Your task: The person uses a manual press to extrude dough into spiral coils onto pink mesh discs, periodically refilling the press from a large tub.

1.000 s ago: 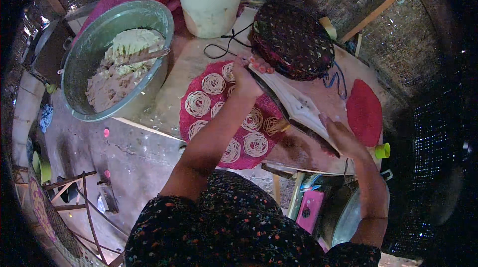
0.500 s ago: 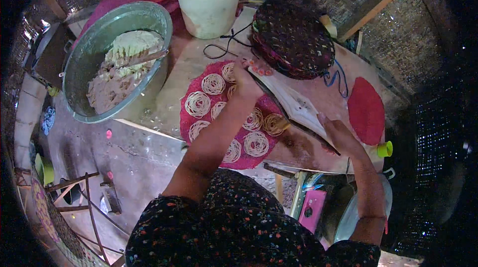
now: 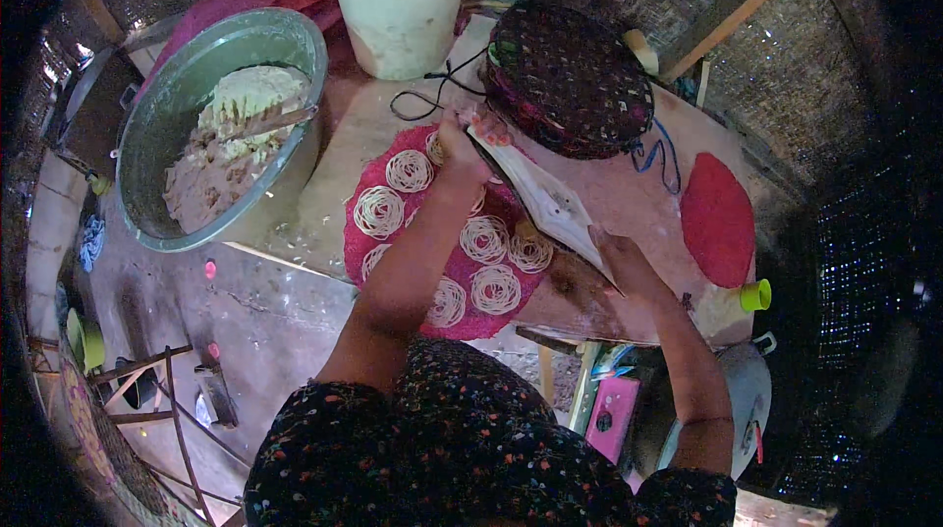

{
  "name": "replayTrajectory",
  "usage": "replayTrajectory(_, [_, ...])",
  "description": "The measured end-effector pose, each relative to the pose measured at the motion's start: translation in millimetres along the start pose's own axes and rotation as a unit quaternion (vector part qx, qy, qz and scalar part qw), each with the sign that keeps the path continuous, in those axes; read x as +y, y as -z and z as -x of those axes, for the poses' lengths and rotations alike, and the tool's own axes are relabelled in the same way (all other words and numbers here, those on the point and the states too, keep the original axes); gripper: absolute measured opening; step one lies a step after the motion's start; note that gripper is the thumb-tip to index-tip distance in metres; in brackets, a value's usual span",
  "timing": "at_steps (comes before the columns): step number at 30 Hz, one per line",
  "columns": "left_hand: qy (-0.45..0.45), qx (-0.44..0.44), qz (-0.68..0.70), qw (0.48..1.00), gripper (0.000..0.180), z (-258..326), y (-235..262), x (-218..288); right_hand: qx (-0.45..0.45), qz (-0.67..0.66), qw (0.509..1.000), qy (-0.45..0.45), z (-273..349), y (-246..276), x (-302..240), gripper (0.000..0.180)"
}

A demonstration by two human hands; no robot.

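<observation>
A long pale wooden tool (image 3: 545, 195) with a dark lower edge, resembling a hand press, slants across the table in front of me. My left hand (image 3: 460, 149) is closed round its far end. Round its near end, the fingers of my right hand (image 3: 627, 267) are wrapped. Beneath and left of the tool lies a round red mat (image 3: 462, 267), bearing several coiled nests of thin pale strands (image 3: 496, 289). My left forearm crosses above the mat and hides some of them. One browner coil (image 3: 530, 250) sits by the mat's right edge, close to the tool.
At left stands a large basin (image 3: 221, 26) with dough (image 3: 211, 173) and a stick. A white bucket (image 3: 398, 21) and a dark round stack (image 3: 570, 80) with cords occupy the back. Another red mat (image 3: 719, 218) and a yellow-green cup (image 3: 755, 295) are at the right.
The tool and both hands have shifted slightly left in view, with the right hand drawn nearer the left. The whole scene has also moved a little left. Both hands keep their hold.
</observation>
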State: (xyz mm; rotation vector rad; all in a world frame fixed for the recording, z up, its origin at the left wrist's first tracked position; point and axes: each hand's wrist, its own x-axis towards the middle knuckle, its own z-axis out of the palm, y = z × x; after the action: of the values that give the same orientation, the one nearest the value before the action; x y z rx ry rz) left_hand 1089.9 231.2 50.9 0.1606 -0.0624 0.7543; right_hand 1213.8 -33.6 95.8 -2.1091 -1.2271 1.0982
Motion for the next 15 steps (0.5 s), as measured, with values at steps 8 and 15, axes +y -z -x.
replayTrajectory(8, [-0.005, 0.006, 0.022, 1.000, 0.038, -29.9, -13.9, 7.8, 0.038, -0.033, 0.989, -0.141, -15.2, 33.0, -55.8, 0.073])
replayTrajectory(15, [-0.078, 0.058, -0.032, 0.995, 0.034, -49.3, -20.6, 23.1, 0.088, 0.085, 0.992, 0.034, -34.3, 37.9, -51.7, 0.075])
